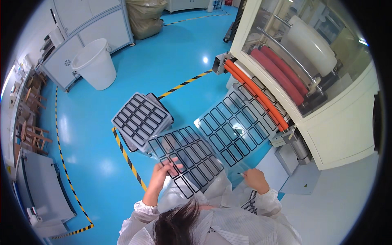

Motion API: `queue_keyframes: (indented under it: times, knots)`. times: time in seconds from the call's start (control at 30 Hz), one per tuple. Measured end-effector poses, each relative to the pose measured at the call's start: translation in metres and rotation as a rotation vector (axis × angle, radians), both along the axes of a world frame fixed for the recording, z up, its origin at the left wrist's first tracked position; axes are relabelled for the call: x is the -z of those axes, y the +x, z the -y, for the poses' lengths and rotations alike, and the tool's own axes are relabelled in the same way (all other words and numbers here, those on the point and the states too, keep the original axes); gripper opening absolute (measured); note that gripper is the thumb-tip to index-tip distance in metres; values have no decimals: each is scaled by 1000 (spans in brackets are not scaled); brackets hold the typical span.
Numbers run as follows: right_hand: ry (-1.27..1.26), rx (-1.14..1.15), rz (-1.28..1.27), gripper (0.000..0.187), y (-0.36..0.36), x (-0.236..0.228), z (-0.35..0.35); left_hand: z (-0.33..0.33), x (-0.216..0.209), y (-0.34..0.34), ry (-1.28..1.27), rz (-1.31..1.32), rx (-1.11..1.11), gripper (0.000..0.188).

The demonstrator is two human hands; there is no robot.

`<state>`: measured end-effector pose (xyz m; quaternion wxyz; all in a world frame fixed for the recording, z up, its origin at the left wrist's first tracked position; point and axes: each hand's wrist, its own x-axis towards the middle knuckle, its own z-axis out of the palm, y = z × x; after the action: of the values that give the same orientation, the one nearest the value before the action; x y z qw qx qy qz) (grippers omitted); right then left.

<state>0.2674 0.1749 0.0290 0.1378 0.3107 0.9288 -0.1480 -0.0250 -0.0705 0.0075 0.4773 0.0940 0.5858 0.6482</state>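
My left hand (165,168) grips the near left edge of a clear plastic sheet (185,153) printed with rows of black rectangular frames. The fingers show through the film. My right hand (256,180) is closed round a small slim tool (240,174) with a dark tip, perhaps a cutter; most of it is hidden in the fist. Just beyond that hand, a second length of the same framed film (234,128) runs out from under an orange roller (257,96). The two pieces lie edge to edge, and whether they are joined I cannot tell.
On the left stands a stack of framed sheets (141,118). The roller machine (335,134) fills the right side, with red rollers (279,75) behind its window. A white bin (94,65) and a large bag (146,18) stand farther back. Striped tape (128,157) marks the blue floor.
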Motion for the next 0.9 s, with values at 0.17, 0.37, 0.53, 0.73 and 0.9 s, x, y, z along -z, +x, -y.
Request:
queue_keyframes:
  times: [0.17, 0.37, 0.53, 0.73, 0.9]
  knots:
    - [-286, 172, -141, 18, 21, 40, -41, 10, -16, -18, -40, -85, -31, 36]
    - [-926, 529, -481, 25, 16, -11, -44, 14, -9, -19, -36, -29, -106, 36]
    - [-1032, 475, -494, 28, 16, -49, -35, -33, 5, -1, 169, 122, -60, 42]
    - [-1003, 392, -480, 23, 25, -61, -26, -106, 4, 29, 302, 175, 73, 45]
    - [-1090, 335, -459, 18, 37, -74, -31, -124, 3, 38, 345, 143, 59, 40]
